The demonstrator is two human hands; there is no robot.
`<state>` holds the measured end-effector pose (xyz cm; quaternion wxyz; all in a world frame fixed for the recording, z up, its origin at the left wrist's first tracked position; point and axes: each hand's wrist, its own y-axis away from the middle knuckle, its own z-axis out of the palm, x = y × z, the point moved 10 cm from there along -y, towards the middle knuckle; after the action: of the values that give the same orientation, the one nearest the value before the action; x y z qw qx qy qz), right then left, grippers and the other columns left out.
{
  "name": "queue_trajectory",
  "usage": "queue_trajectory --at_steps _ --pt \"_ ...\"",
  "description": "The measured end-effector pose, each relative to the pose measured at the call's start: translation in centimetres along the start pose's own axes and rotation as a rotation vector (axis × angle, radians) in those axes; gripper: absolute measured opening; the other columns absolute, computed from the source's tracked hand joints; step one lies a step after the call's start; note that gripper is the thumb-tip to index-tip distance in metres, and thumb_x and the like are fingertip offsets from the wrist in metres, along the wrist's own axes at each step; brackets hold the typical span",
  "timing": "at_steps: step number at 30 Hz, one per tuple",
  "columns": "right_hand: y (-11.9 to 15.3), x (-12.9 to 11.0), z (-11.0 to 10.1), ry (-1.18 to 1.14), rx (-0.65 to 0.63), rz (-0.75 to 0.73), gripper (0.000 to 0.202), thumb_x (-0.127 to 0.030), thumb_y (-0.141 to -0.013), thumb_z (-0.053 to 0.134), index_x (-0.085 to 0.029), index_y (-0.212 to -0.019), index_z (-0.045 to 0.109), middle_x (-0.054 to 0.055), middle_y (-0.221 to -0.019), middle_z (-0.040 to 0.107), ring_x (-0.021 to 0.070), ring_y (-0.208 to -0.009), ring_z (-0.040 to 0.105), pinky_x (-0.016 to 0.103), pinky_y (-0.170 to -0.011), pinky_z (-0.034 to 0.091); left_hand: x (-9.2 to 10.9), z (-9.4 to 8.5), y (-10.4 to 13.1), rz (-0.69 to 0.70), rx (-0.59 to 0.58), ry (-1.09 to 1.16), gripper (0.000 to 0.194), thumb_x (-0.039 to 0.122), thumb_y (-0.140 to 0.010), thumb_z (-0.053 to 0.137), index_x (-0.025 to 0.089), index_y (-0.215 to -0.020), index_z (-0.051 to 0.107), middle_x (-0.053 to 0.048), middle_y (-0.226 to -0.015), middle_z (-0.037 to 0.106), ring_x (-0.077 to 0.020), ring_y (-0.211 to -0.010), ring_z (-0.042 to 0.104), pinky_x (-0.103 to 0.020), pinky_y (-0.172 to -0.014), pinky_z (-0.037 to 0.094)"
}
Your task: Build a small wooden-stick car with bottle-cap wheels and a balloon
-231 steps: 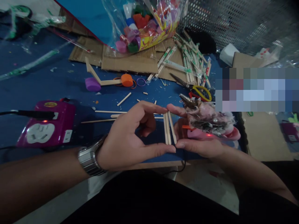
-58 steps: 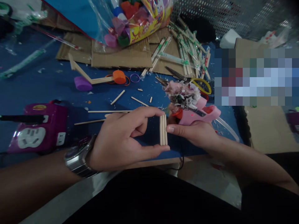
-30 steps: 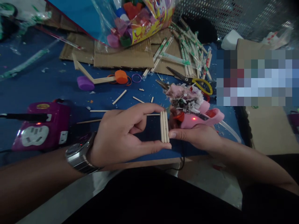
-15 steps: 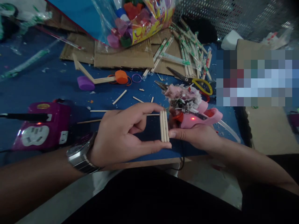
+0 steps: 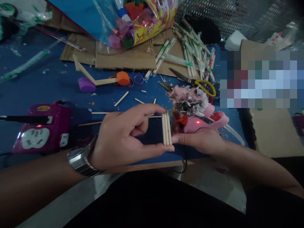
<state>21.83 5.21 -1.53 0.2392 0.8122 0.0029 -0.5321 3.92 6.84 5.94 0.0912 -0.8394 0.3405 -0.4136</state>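
Note:
Between the thumb and index finger of my left hand [image 5: 128, 136], a small panel of short wooden sticks [image 5: 167, 128] laid side by side is pinched by its two ends. My right hand [image 5: 201, 139] is closed around a pink hot glue gun [image 5: 201, 123], whose red light is lit. Glue strands and scraps cover the gun's front, and its nozzle [image 5: 164, 85] points to the upper left, away from the panel. My right thumb tip is at the panel's right edge; whether it presses on it I cannot tell. The other right fingers are mostly hidden behind the gun.
Behind lie scissors [image 5: 201, 84], wrapped chopsticks [image 5: 190, 60], cardboard [image 5: 125, 58] and a bag of colourful pieces [image 5: 152, 28]. A stick construction with purple and orange pieces [image 5: 87, 85] rests left of centre. At the left is a purple power socket [image 5: 42, 126]. Loose stick bits [image 5: 121, 98] are scattered nearby.
The glue gun has shifted slightly to the right and down in my right hand. My left hand and the stick panel have hardly moved.

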Motion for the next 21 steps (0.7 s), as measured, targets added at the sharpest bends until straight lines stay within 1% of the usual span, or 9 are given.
queue_trajectory --at_steps 3,5,7,10,13,16,19,21 --pt "-0.1 0.1 -0.4 -0.072 0.027 -0.054 0.051 -0.072 -0.086 0.085 -0.025 -0.080 0.066 0.002 -0.082 0.066 0.0211 -0.080 0.062 0.037 -0.077 0.054 0.2 0.1 0.1 0.003 -0.009 0.007 0.055 0.064 -0.086 0.085 0.028 -0.125 0.069 0.011 -0.060 0.046 -0.0084 -0.047 0.039 -0.027 -0.048 0.037" --pt "-0.2 0.5 -0.9 -0.114 0.077 -0.060 0.051 -0.074 -0.089 0.081 -0.025 -0.087 0.067 0.001 -0.082 0.063 0.0195 -0.077 0.059 0.035 -0.072 0.053 0.5 0.2 0.1 0.020 -0.011 0.013 0.055 0.061 -0.086 0.086 0.028 -0.126 0.069 0.011 -0.060 0.047 -0.0085 -0.048 0.039 -0.027 -0.048 0.037" --pt "-0.3 0.9 -1.0 -0.137 0.088 -0.050 0.054 -0.075 -0.088 0.081 -0.024 -0.085 0.064 0.000 -0.079 0.058 0.0177 -0.072 0.055 0.033 -0.067 0.049 0.9 0.4 0.2 0.048 -0.023 0.017 0.054 0.060 -0.086 0.086 0.028 -0.125 0.069 0.011 -0.061 0.050 -0.0080 -0.047 0.040 -0.027 -0.048 0.038" --pt "-0.4 1.0 -0.6 -0.132 0.046 -0.056 0.056 -0.072 -0.088 0.083 -0.023 -0.077 0.058 -0.002 -0.077 0.053 0.0158 -0.071 0.050 0.032 -0.066 0.045 1.3 0.7 0.2 0.089 -0.036 0.033 0.054 0.059 -0.087 0.087 0.026 -0.125 0.069 0.011 -0.062 0.052 -0.0070 -0.048 0.043 -0.026 -0.048 0.038" --pt "-0.4 1.0 -0.6 -0.145 0.042 -0.062 0.053 -0.067 -0.088 0.086 -0.023 -0.077 0.059 -0.002 -0.078 0.054 0.0155 -0.073 0.049 0.032 -0.068 0.044 1.5 0.8 0.2 0.111 -0.035 0.048 0.056 0.060 -0.086 0.089 0.025 -0.126 0.069 0.012 -0.062 0.052 -0.0069 -0.048 0.046 -0.026 -0.050 0.040" --pt "-0.5 1.0 -0.5 -0.202 0.043 -0.063 0.051 -0.065 -0.086 0.089 -0.023 -0.079 0.060 -0.003 -0.080 0.056 0.0154 -0.073 0.049 0.031 -0.068 0.044 1.4 0.9 0.3 0.089 -0.043 0.040 0.055 0.060 -0.087 0.088 0.027 -0.126 0.070 0.011 -0.062 0.053 -0.0082 -0.049 0.047 -0.027 -0.051 0.041" --pt "-0.7 1.0 -0.2 -0.235 0.036 -0.052 0.053 -0.066 -0.082 0.091 -0.024 -0.081 0.060 -0.004 -0.080 0.056 0.0154 -0.074 0.049 0.031 -0.068 0.043 1.4 1.0 0.3 0.081 -0.048 0.039 0.052 0.060 -0.088 0.086 0.028 -0.127 0.071 0.011 -0.061 0.052 -0.0091 -0.048 0.045 -0.028 -0.051 0.041" --pt "-0.8 0.9 -0.1 -0.204 0.027 -0.056 0.055 -0.072 -0.082 0.088 -0.025 -0.082 0.060 -0.003 -0.082 0.057 0.0161 -0.075 0.050 0.031 -0.069 0.044 1.4 0.9 0.3 0.085 -0.046 0.042 0.051 0.060 -0.089 0.085 0.028 -0.127 0.071 0.011 -0.060 0.051 -0.0090 -0.048 0.043 -0.027 -0.049 0.039"
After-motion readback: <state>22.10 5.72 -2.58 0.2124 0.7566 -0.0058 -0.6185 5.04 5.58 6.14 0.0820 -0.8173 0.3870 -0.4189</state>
